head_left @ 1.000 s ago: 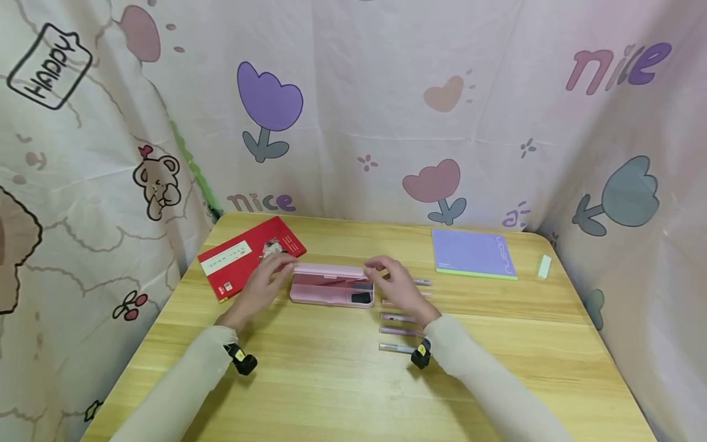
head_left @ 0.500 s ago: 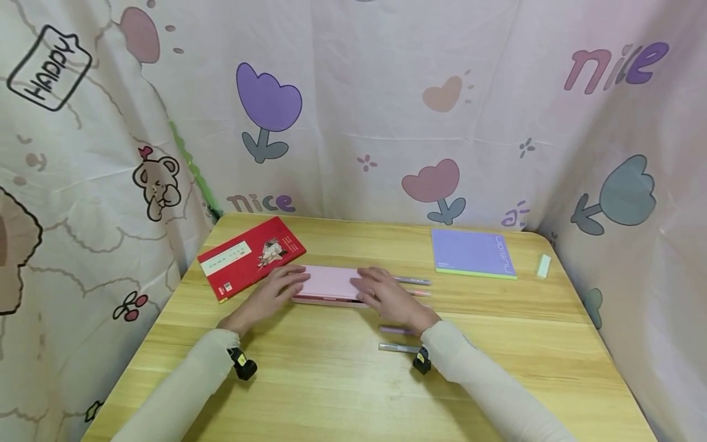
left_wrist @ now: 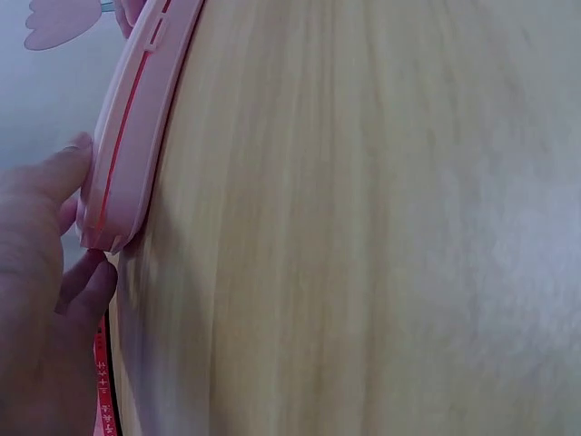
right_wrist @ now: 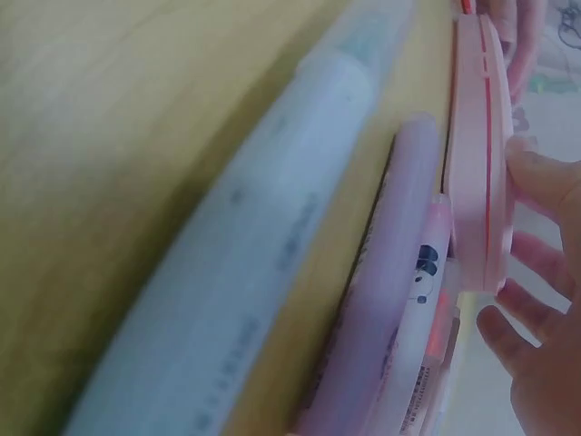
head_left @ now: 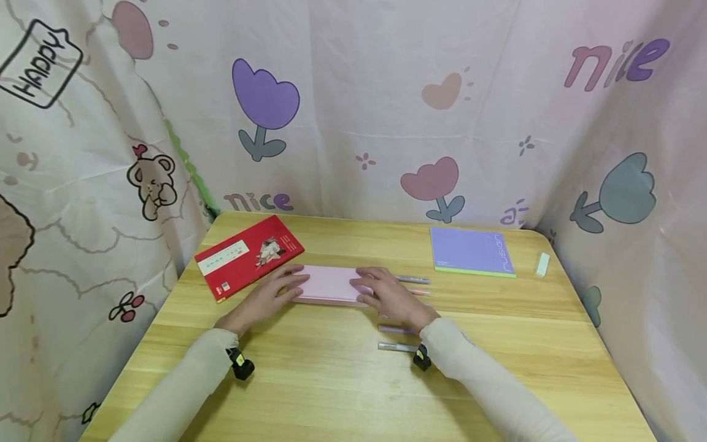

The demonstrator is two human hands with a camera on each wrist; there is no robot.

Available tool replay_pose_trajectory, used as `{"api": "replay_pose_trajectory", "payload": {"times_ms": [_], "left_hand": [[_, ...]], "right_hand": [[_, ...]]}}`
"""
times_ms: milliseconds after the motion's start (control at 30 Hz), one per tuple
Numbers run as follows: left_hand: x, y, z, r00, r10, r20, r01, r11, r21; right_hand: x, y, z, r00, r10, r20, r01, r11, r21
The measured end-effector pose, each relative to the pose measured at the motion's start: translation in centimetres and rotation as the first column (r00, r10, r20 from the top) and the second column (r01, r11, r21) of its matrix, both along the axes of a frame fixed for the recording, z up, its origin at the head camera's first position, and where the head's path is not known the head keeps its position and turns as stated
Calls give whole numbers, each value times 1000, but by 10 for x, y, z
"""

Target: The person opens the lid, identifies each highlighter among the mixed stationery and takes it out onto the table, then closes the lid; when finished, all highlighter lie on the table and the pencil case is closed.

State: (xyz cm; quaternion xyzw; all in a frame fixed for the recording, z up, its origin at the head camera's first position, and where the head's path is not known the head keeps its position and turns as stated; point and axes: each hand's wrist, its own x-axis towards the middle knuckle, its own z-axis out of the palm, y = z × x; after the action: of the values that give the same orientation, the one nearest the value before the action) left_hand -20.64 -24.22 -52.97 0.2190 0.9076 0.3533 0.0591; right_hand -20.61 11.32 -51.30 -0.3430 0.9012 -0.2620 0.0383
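A pink pencil case (head_left: 330,284) lies crosswise on the table with its lid down. In both wrist views a thin red line runs along the seam between lid and base. My left hand (head_left: 267,296) rests on its left end with relaxed, slightly bent fingers on the lid; in the left wrist view other fingertips (left_wrist: 102,280) touch or nearly touch the end wall. My right hand (head_left: 392,298) lies likewise over the right end, a fingertip on the lid. Beside and partly under that hand are several pens, including a purple pen (right_wrist: 381,282) and a pale grey-capped pen (right_wrist: 241,236).
A red book (head_left: 251,258) lies at the back left, near my left hand. Toward the back right are a purple notebook (head_left: 472,253) and a small white eraser (head_left: 542,264). A patterned curtain (head_left: 353,110) stands around the table (head_left: 326,380).
The lid, raised a second ago with the red inside and a black item showing, has come down over the case. Both hands moved from the lid's edge onto its top.
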Motion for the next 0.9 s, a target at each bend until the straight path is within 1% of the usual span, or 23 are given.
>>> {"api": "replay_pose_trajectory", "payload": {"times_ms": [100,233,267,333,400,500,600,667,767,833,900], "left_hand": [[1,0,2,1000,-5,3,5,1000,-8],[1,-1,3,1000,-3,16,3,1000,-19],[1,-1,3,1000,-1,18,2,1000,-21],[0,-1,2,1000,-2,15,3,1000,-24],[0,0,2,1000,-4,9,4,1000,-24],[-1,1,3,1000,-10,11,10,1000,-14],[-2,3,5,999,-1,32,1,1000,4],[-3,2,8,999,18,39,-19,1000,13],[-8,-1,18,999,54,6,-54,999,10],[-13,-4,27,996,76,-48,-76,997,5],[-18,-9,38,989,102,-108,-103,995,0]], "right_hand": [[2,-1,2,998,23,-60,-21,999,31],[3,-3,2,986,63,-157,-51,996,77],[2,-3,1,982,71,-174,-57,995,83],[2,-2,0,980,76,-183,-61,994,86],[1,-1,-1,984,70,-164,-57,995,79],[0,4,-1,995,40,-87,-36,998,45],[-2,12,3,1000,-7,1,7,1000,-22],[-4,20,9,998,-48,35,50,996,-79],[-7,38,23,992,-121,47,126,982,-141],[-9,56,33,984,-172,42,177,970,-169],[-11,77,42,974,-222,45,227,956,-187]]}}
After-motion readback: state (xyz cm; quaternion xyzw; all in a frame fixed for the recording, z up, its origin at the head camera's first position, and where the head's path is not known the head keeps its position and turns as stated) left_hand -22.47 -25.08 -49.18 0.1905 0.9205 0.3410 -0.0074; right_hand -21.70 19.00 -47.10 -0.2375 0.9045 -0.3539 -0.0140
